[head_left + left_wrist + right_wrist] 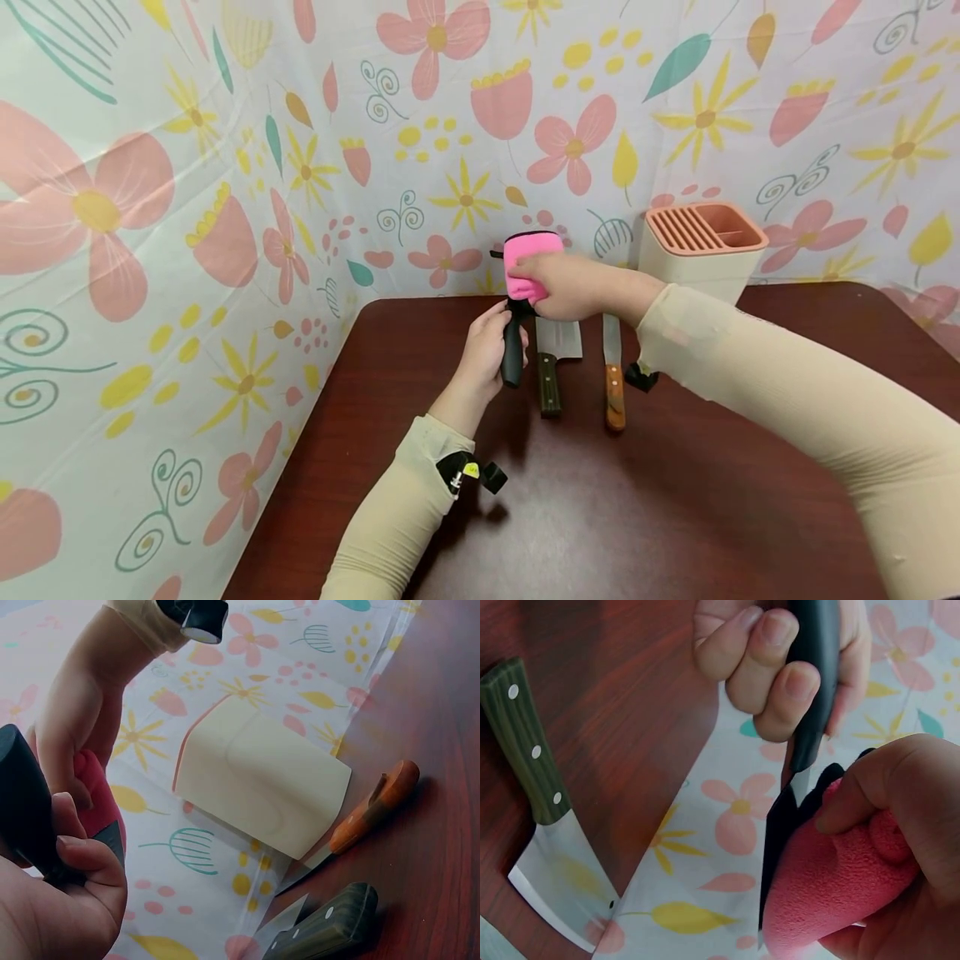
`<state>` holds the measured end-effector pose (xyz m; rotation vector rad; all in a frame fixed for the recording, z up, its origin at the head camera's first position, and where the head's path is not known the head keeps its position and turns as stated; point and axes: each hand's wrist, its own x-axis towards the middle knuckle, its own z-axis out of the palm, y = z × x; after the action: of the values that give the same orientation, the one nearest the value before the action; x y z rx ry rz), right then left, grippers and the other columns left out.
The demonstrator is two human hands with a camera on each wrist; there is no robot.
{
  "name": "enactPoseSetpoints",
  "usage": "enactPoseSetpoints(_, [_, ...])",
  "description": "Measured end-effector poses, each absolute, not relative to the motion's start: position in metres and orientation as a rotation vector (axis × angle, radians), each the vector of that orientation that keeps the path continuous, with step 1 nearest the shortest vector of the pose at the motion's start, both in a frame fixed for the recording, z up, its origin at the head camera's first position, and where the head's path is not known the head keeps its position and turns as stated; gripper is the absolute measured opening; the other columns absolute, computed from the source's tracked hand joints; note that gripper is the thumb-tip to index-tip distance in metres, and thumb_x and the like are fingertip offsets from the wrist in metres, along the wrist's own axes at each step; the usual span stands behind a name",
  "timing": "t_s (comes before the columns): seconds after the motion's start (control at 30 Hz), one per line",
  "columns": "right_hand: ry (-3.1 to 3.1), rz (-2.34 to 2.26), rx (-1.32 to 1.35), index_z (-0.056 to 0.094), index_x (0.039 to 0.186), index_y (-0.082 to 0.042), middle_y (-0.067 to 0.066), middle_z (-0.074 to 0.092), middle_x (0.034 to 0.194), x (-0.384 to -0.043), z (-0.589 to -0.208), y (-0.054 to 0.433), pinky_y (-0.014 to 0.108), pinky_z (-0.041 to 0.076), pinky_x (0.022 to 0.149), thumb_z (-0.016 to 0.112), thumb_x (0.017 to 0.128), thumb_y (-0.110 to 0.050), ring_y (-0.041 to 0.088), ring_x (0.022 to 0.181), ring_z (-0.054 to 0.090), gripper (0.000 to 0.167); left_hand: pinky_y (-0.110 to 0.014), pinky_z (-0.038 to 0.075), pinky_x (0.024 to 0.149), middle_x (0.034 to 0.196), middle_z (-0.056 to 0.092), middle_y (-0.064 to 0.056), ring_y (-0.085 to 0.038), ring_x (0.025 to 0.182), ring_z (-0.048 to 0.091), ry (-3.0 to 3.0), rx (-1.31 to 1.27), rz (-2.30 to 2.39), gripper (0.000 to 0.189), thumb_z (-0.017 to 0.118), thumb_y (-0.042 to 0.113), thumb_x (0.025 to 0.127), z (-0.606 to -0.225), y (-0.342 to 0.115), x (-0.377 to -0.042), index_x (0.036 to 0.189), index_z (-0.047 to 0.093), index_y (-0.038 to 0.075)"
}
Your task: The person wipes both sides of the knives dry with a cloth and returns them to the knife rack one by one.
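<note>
A knife with a black handle (512,357) is held by my left hand (480,354), its fingers wrapped round the handle above the table. My right hand (573,285) grips a pink cloth with a dark edge (534,250), folded round the knife's blade. Only a sliver of that blade (801,787) shows in the right wrist view, close to the handle; the cloth covers most of the rest. On the table just right of the hands lie a cleaver with a dark wooden handle (550,387) and a knife with an orange-brown wooden handle (614,400).
A cream knife block (697,271) with a slotted orange top stands at the back of the dark red-brown table (600,517), behind my right forearm. A flower-patterned cloth backdrop (465,125) hangs along the table's back and left sides.
</note>
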<state>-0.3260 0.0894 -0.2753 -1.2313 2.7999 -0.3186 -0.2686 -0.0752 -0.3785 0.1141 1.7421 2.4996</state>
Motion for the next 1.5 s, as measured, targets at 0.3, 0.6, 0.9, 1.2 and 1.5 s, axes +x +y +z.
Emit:
enactPoseSetpoints(0.3, [2.76, -0.293, -1.269, 0.048, 0.15, 0.001, 0.019, 0.048, 0.158, -0.316, -0.274, 0.088, 0.051, 0.034, 0.124, 0.053, 0.087, -0.006, 0.034, 0.151, 0.04, 0.064, -0.024, 0.047, 0.045, 0.065, 0.056, -0.002, -0.01, 0.043, 0.049, 1.728, 0.123, 2.5, 0.043, 0.034, 0.02, 0.11, -0.38, -0.076, -0.269, 0.149, 0.047, 0.006])
enactPoseSetpoints(0.6, [2.746, -0.248, -1.318, 0.052, 0.146, 0.003, 0.02, 0.057, 0.148, -0.31, -0.277, 0.087, 0.049, 0.043, 0.117, 0.053, 0.084, -0.003, 0.034, 0.142, 0.051, 0.062, -0.024, 0.046, 0.045, 0.067, 0.055, -0.003, -0.01, 0.045, 0.049, 1.719, 0.108, 2.493, 0.043, 0.033, 0.02, 0.111, -0.386, -0.076, -0.274, 0.148, 0.049, 0.007])
enactPoseSetpoints(0.9, [2.744, -0.252, -1.363, 0.054, 0.144, 0.002, 0.017, 0.062, 0.143, -0.303, -0.28, 0.088, 0.046, 0.048, 0.11, 0.055, 0.085, -0.003, 0.03, 0.132, 0.058, 0.06, -0.024, 0.046, 0.046, 0.069, 0.055, -0.002, -0.011, 0.046, 0.048, 1.726, 0.11, 2.505, 0.04, 0.034, 0.02, 0.11, -0.386, -0.079, -0.274, 0.143, 0.053, 0.008])
enactPoseSetpoints(1.2, [2.737, -0.286, -1.531, 0.063, 0.135, -0.001, 0.012, 0.068, 0.131, -0.289, -0.283, 0.098, 0.046, 0.049, 0.11, 0.056, 0.083, 0.001, 0.027, 0.125, 0.062, 0.052, -0.026, 0.048, 0.05, 0.08, 0.056, -0.006, -0.012, 0.058, 0.052, 1.752, 0.088, 2.483, 0.043, 0.034, 0.022, 0.111, -0.386, -0.08, -0.273, 0.148, 0.05, 0.01])
enactPoseSetpoints(1.5, [2.684, -0.351, -1.674, 0.068, 0.126, -0.009, -0.001, 0.07, 0.114, -0.273, -0.283, 0.114, 0.035, 0.052, 0.091, 0.06, 0.082, 0.002, 0.015, 0.102, 0.062, 0.046, -0.025, 0.047, 0.049, 0.087, 0.054, -0.006, -0.012, 0.062, 0.05, 1.748, 0.046, 2.509, 0.046, 0.037, 0.023, 0.11, -0.384, -0.079, -0.272, 0.152, 0.041, 0.006])
